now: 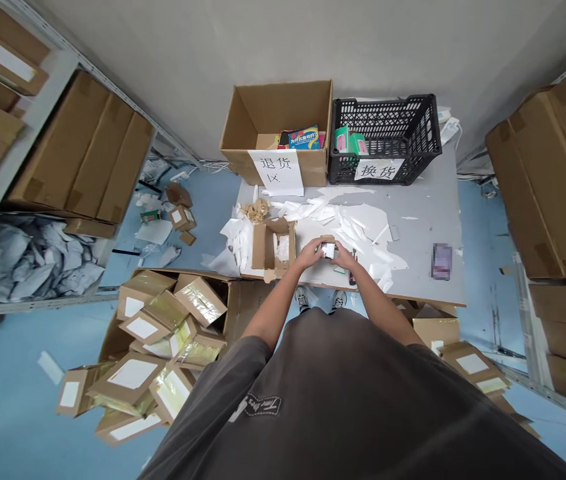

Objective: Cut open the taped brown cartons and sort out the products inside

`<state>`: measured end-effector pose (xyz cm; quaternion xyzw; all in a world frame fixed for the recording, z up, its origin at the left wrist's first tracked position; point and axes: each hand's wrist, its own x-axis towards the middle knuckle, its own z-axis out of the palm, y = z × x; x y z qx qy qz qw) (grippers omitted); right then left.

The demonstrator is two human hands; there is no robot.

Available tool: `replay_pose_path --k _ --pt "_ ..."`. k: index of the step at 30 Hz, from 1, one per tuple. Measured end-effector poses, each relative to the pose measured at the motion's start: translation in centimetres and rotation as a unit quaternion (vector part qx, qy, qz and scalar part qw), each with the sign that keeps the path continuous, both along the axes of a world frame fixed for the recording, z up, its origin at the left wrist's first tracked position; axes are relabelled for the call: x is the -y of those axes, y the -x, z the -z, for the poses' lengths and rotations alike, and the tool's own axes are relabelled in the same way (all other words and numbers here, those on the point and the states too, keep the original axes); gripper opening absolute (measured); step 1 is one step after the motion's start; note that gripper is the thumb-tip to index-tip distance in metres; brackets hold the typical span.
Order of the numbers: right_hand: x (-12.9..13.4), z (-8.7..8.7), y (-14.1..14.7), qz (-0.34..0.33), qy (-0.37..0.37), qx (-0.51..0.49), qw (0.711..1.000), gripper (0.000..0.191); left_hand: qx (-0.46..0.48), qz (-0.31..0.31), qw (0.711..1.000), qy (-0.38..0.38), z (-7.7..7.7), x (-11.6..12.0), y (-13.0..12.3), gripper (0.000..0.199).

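Over the table's front edge, my left hand [309, 254] and my right hand [345, 257] close on opposite sides of a small box [328, 251]. It looks dark at the sides with a bright white face, and a brown flap shows at its far side; the contents cannot be made out. Left of my hands stands an open cardboard carton [259, 247] with clear or white wrapping [281, 247] inside. A red and black tool [353, 273], possibly a box cutter, lies beside my right hand, partly hidden by the forearm.
Torn white paper [357, 227] covers much of the table [427, 220]. Behind stand a large carton [277, 107] with books and a black plastic crate [387, 127] holding green-and-pink packs. Taped parcels [133, 370] fill a box at left. Shelves with cartons [537, 180] flank both sides.
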<state>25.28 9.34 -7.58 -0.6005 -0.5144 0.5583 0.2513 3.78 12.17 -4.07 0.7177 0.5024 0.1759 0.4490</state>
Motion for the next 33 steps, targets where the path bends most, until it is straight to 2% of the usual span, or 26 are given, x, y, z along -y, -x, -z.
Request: replay_pose_path --k 2,4,6,10,12,17,23,27,33 --pt "-0.1 0.2 -0.2 0.002 0.011 -0.044 0.999 0.092 0.008 -0.042 0.999 0.030 0.0 0.2 0.4 0.053" --pt "-0.1 0.2 -0.3 0.009 0.018 -0.071 0.997 0.089 0.013 -0.057 0.997 0.051 0.0 0.6 0.7 0.054" --pt "-0.1 0.1 -0.1 0.023 0.012 -0.050 0.998 0.083 0.007 -0.038 0.998 0.046 0.0 0.9 0.9 0.061" --pt "-0.1 -0.6 1.0 0.044 -0.015 0.081 0.996 0.076 -0.064 0.031 0.996 0.045 0.0 1.6 1.0 0.099" --pt "-0.1 -1.0 1.4 0.037 -0.016 0.105 0.994 0.068 -0.103 0.039 0.992 0.053 0.0 1.8 0.9 0.108" --pt "-0.3 -1.5 0.3 0.017 -0.006 0.051 0.999 0.051 -0.131 0.008 0.990 0.049 0.3 1.9 0.6 0.089" --pt "0.2 -2.2 -2.3 0.071 -0.006 0.013 0.997 0.051 -0.087 -0.029 0.993 0.069 1.5 2.0 0.4 0.093" --pt "1.0 -1.9 -1.5 0.111 0.027 -0.020 0.993 0.059 -0.029 -0.050 0.997 0.047 2.1 2.3 0.2 0.090" --pt "1.9 -1.8 -0.5 0.114 -0.045 0.008 0.992 0.042 0.008 -0.053 0.998 0.030 2.0 2.4 -0.2 0.089"
